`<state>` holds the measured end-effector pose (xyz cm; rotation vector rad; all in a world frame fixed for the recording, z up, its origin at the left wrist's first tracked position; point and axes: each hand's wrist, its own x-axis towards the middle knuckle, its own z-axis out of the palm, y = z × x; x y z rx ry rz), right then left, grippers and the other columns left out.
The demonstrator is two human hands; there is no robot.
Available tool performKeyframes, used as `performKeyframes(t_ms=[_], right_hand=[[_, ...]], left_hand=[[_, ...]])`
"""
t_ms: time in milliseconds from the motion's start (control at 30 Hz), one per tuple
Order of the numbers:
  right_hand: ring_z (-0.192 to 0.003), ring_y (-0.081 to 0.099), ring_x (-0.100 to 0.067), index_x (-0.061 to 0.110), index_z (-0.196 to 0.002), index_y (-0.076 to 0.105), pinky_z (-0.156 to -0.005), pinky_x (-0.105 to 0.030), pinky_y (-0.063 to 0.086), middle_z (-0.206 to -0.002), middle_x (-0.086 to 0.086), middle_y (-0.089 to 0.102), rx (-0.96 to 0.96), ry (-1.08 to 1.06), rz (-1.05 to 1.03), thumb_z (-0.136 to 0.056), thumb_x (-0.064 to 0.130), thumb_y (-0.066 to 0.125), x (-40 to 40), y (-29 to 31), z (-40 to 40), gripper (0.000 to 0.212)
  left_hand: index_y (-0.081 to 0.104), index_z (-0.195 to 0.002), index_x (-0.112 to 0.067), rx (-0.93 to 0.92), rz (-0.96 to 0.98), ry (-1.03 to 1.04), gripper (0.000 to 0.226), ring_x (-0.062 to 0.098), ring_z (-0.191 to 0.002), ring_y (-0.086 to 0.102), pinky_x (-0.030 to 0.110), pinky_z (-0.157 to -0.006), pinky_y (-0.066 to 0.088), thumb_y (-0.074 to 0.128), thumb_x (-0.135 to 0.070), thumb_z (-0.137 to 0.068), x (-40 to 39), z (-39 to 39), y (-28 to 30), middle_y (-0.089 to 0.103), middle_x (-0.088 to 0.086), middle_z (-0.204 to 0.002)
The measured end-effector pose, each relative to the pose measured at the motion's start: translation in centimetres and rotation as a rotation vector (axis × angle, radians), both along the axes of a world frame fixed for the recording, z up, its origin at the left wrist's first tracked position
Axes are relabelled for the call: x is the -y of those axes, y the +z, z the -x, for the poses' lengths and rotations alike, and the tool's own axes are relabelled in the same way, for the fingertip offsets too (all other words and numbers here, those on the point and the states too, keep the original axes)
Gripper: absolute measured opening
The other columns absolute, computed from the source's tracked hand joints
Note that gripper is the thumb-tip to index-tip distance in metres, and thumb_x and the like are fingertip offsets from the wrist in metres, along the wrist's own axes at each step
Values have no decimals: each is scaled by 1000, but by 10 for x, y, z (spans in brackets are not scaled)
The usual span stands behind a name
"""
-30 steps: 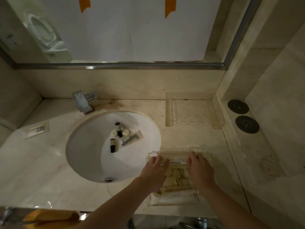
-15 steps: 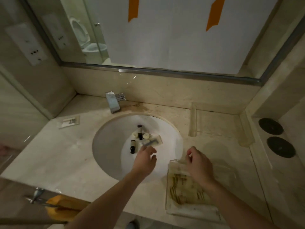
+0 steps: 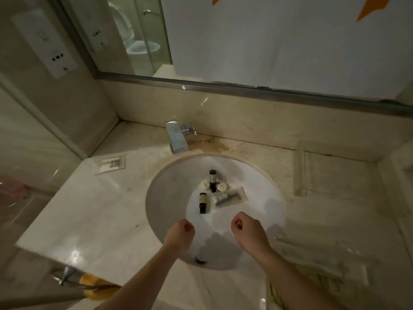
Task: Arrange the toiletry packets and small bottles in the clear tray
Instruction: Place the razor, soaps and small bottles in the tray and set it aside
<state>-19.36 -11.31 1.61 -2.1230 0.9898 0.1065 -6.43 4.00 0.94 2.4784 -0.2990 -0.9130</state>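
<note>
We are holding both hands over the near part of the white sink (image 3: 169, 175), and neither one is touching anything. Our left hand (image 3: 180, 234) is hovering with its fingers loosely curled in, empty. Our right hand (image 3: 249, 229) is hanging just beside it, thumb and fingertips nearly pinched together, also gripping nothing. Off to our right, the clear tray (image 3: 330, 260) is sitting on the marble counter (image 3: 93, 215), well apart from the sink's contents; blur is hiding what is lying inside it. Just beyond our hands, down in the basin, a small dark bottle (image 3: 203, 202) is lying on its side. Beside it, a clear packet (image 3: 230, 196) with dark items inside is resting at a slant. Slightly farther in, a second dark bottle (image 3: 212, 179) is lying with two small pale round pieces (image 3: 222, 187) flanking it, one on each side. Farther back, the chrome faucet (image 3: 177, 136) is standing at the sink's rear edge. To the far left, another flat packet (image 3: 111, 164) is lying on the counter near the wall. Beyond all this, the mirror (image 3: 279, 41) is running along the back wall.
</note>
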Motion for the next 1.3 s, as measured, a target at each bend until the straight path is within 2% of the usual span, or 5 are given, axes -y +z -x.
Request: performKeyframes(t_ms=[367,667,933,1167,1300], right_hand=[[-85,61,-25,21,-90,57,-72,-30,48,-93,-5,67,-129,-173,-115,-87,22,54,10,-62,-56,4],[-109,56,-31,21,-118,53,-80,-32,45,-125,-8,51,-214,-71,47,-86,21,56,20,-95,-96,32],[-114,56,-26,23,-135,44,-81,-38,50,-137,-4,46,-299,212,401,-88,16,52,23,-129,-129,48],[-62,64,-33,8,-103,70,-45,-40,49,-102,-18,62,-484,370,629,-62,-1,67,19,-146,-131,43],[-98,59,-18,25,-115,55,-69,-34,50,-120,1,54,-520,395,740,-86,22,51,13,-135,-132,29]], left_hand=[[63,-102,-12,-44,136,100,19,17,-77,56,24,-61,40,50,-18,-89,28,-53,-25,64,5,-92],[63,-99,-7,626,406,393,19,16,-80,55,19,-73,37,53,-3,-83,5,-161,43,59,5,-95],[41,-140,-19,538,-128,373,56,36,-131,34,45,-104,37,54,-20,-86,-63,-271,24,41,10,-146],[52,-132,-27,612,-341,152,43,33,-118,45,42,-93,39,48,-20,-89,-72,-279,-6,54,9,-126],[64,-109,-21,774,-319,35,27,31,-105,49,38,-85,34,44,-17,-91,-72,-276,-12,59,8,-108]])
